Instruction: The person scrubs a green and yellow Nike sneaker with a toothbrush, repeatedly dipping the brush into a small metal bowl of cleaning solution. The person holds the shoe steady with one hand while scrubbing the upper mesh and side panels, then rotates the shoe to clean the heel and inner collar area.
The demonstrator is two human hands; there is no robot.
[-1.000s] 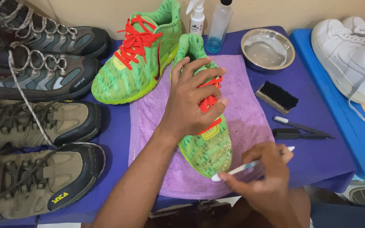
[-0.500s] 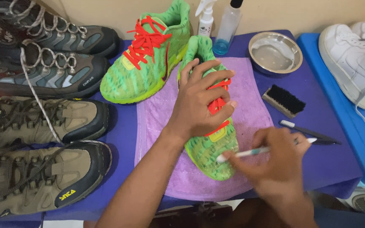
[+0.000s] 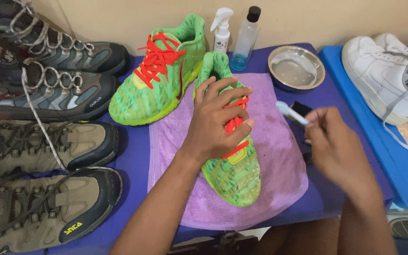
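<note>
The left hand (image 3: 218, 120) lies spread over the laces of a green sneaker with red laces (image 3: 232, 165), fingers curled around its upper and pressing it flat so it cannot slide. That sneaker sits lengthwise on a purple towel (image 3: 279, 160) laid over the middle of the counter (image 3: 133, 160), apparently to catch drips. The right hand (image 3: 336, 146), blurred, is closed around a small white toothbrush (image 3: 291, 113), bristle end raised above the towel's right edge and pointing toward a steel bowl (image 3: 297, 66) of water near the counter's far edge. The matching green sneaker (image 3: 159, 80) rests just beside the towel's far left corner. A white spray bottle (image 3: 221, 30) and a clear bottle (image 3: 244, 40) stand at the back edge. Hiking boots (image 3: 48, 141) line the left side; white sneakers (image 3: 388, 75) sit on a blue surface to the right.
</note>
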